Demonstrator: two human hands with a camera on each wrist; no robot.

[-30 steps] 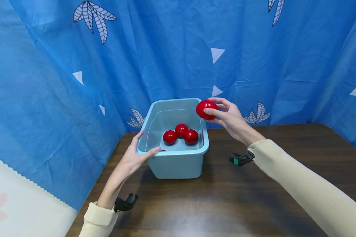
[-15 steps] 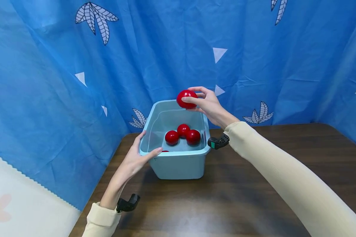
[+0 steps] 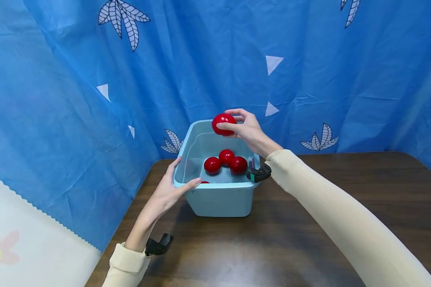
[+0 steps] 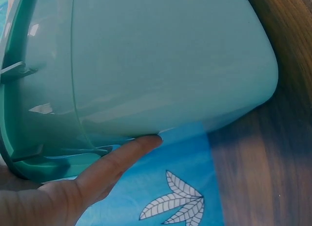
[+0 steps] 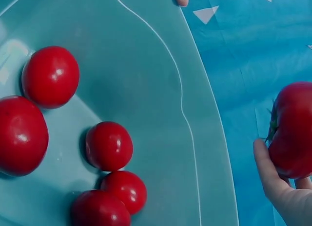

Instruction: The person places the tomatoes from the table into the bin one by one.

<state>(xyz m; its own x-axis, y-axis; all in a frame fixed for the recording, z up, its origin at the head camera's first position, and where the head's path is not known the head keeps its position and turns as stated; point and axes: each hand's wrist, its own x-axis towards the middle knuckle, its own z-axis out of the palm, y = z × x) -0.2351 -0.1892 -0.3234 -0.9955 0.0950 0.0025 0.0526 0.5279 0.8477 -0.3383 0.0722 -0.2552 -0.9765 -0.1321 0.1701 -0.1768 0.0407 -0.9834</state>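
A light-blue plastic bin (image 3: pixel 219 201) stands on the table, with several red tomatoes (image 3: pixel 212 165) lying on its floor. My right hand (image 3: pixel 249 129) holds another tomato (image 3: pixel 223 124) between thumb and fingers, up over the bin's far part. Green stem leaves show on that held tomato (image 5: pixel 295 131) in the right wrist view. At the near left corner of the bin, my left hand (image 3: pixel 167 191) grips the rim. One finger (image 4: pixel 124 160) lies along the outer wall in the left wrist view. The near wall hides most of one tomato (image 3: pixel 204 182).
The dark wooden table (image 3: pixel 344 191) reaches far to the right of the bin. Behind it hangs a blue curtain (image 3: pixel 208 59) with leaf and triangle prints. A white cloth (image 3: pixel 32 239) with a flower print is at the lower left.
My right hand has carried the tomato leftward from beside the right rim to over the bin, rising and then dipping slightly. The left hand keeps its place on the rim.
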